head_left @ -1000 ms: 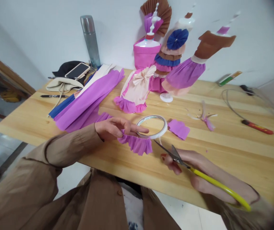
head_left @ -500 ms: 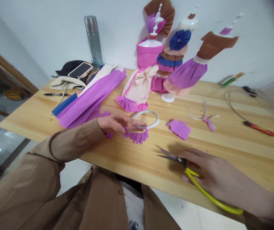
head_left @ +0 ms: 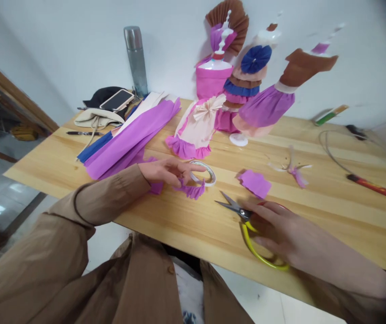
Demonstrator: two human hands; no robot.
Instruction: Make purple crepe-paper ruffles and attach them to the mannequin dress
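Observation:
My left hand [head_left: 165,172] pinches a ruffled purple crepe-paper strip [head_left: 193,190] together with a white tape ring [head_left: 203,173], both low on the wooden table [head_left: 186,220]. My right hand [head_left: 280,231] lies over the yellow handles of a pair of scissors [head_left: 247,223] that rests flat on the table, blades pointing left toward the strip. A small purple paper scrap [head_left: 254,183] lies between the tape ring and my right hand.
Long folded crepe sheets in purple, blue and cream [head_left: 130,135] lie at the left. Paper-dressed mannequin figures [head_left: 233,85] stand at the back by the wall, beside a steel flask [head_left: 136,60]. A phone [head_left: 116,100] rests on bags; a red-handled tool [head_left: 370,185] and cable lie right.
The left hand lowered the strip and tape ring toward the table. The right hand brought the scissors down from mid-air and laid them flat on the wood.

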